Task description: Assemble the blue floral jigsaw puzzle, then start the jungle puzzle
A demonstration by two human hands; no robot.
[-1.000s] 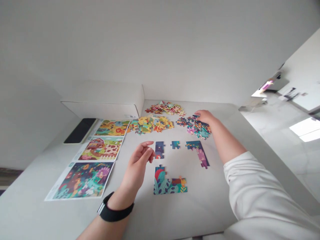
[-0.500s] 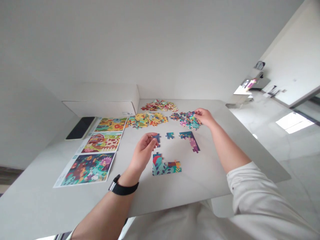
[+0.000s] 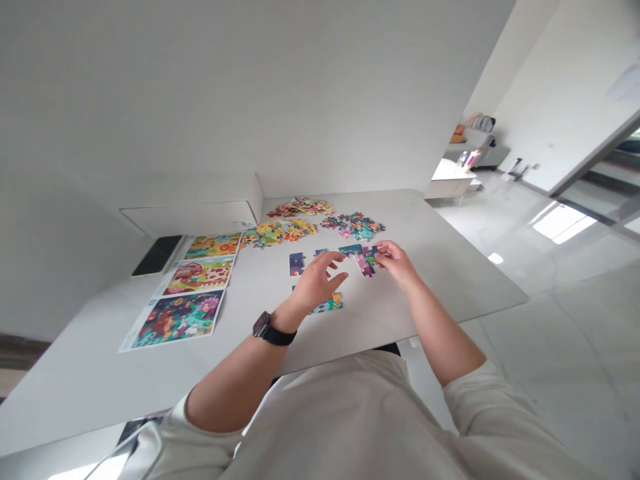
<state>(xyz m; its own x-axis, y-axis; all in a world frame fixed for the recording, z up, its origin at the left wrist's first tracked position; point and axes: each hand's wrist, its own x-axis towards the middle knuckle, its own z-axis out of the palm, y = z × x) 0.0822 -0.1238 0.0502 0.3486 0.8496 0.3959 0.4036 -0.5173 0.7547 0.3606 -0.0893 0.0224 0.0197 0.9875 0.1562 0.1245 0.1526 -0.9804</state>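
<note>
My right hand (image 3: 397,263) pinches a dark, multicoloured puzzle piece (image 3: 371,254) beside the joined blue-and-purple corner section (image 3: 351,249). Whether the piece touches that section I cannot tell. My left hand (image 3: 316,283), with a black watch on its wrist, hovers with fingers apart and nothing in them. It partly covers another joined section (image 3: 331,304) with a yellow plant and a small blue piece (image 3: 320,252) behind its fingers. A dark blue piece (image 3: 296,262) lies to its left. Behind both hands is a heap of dark, multicoloured pieces (image 3: 356,227).
Heaps of yellow pieces (image 3: 283,232) and red-and-cream pieces (image 3: 303,207) lie farther back. On the left are three printed pictures (image 3: 183,319) in a column, a dark phone (image 3: 157,255) and a white box (image 3: 195,217) by the wall. The table's right edge (image 3: 475,250) borders open floor.
My right hand has come from the dark heap towards me with a piece. My left hand has let go of the dark blue piece and moved right, its fingers opening. The view has shifted.
</note>
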